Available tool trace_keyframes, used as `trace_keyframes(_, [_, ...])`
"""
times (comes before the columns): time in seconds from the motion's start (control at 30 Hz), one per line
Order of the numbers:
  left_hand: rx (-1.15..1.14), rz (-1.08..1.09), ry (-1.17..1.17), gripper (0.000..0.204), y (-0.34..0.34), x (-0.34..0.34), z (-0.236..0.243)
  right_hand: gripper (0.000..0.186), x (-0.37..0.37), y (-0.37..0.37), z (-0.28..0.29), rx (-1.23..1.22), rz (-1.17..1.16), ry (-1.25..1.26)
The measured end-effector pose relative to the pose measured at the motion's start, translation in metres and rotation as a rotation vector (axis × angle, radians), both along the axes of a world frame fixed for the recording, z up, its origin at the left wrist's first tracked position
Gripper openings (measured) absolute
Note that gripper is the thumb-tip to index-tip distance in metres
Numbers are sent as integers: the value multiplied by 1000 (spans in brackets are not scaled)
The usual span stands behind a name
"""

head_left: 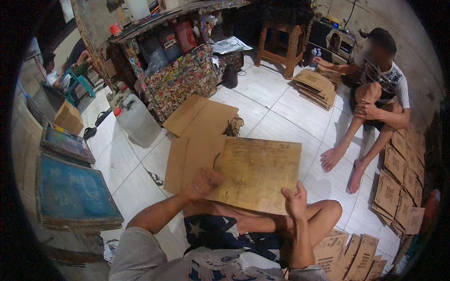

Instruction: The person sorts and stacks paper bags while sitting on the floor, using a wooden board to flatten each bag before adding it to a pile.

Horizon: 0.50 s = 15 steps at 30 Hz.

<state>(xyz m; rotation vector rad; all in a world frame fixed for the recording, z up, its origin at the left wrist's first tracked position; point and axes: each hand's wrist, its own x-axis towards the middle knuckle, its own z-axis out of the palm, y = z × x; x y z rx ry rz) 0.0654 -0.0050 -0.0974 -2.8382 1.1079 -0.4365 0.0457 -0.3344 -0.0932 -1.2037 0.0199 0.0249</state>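
I am seated on the floor with a flat yellowish board point(258, 173) held across my bent legs. My right hand point(294, 199) grips its lower right edge. My left hand point(206, 182), slightly blurred, is closed near the board's left edge, beside a thin dark cord-like piece point(216, 160); what exactly it holds is unclear. Under and left of the board lies an unfolded brown cardboard piece point(187, 164), with another cardboard sheet point(199, 114) beyond it and dark stringy bits point(234, 127) at its side.
A co-worker point(382, 84) sits at right by stacked cardboard point(314, 89), more along the wall point(398, 178) and near my right leg point(361, 262). At left are framed screens point(77, 187), a jerrycan point(138, 122) and another person point(61, 77). A paint-stained cabinet point(173, 79) and stool point(276, 47) stand behind.
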Motion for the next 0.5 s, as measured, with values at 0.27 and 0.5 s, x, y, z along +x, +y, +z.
trace_keyframes(0.27, [29,100,248,15,-20,-1,20,33,1,-17,53,-134,52,-83])
trace_keyframes(0.5, [21,51,243,15,-26,-8,11,37,1,-42,43,-188,43,-28])
